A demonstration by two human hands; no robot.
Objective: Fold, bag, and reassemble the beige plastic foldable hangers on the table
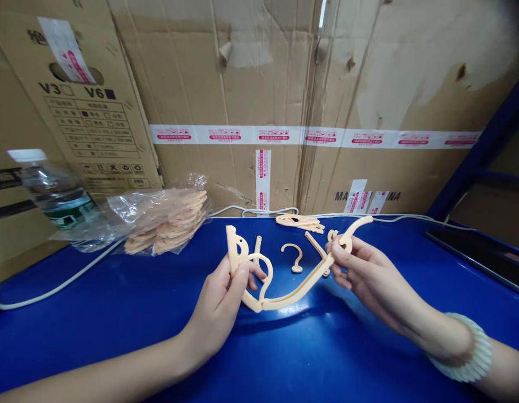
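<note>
A cream plastic folding clothes hanger [293, 298] is held up above the blue table, bent at its joints, its curved hook beside my left hand. My left hand [225, 296] is closed round the hanger's left arm. With thumb and fingers my right hand [364, 274] pinches the right arm near a round joint, and the end piece sticks out up to the right. Behind the hanger a loose hook [299, 258] lies on the table. A straight cream piece [316, 246] lies near my right hand, partly hidden by the hanger.
A clear bag of cream hanger parts [175, 221] lies at the back left beside a water bottle [60, 190]. More parts [299, 223] and a white cable [251, 211] lie along the cardboard wall [225, 101]. A dark flat device [477, 257] is at the right.
</note>
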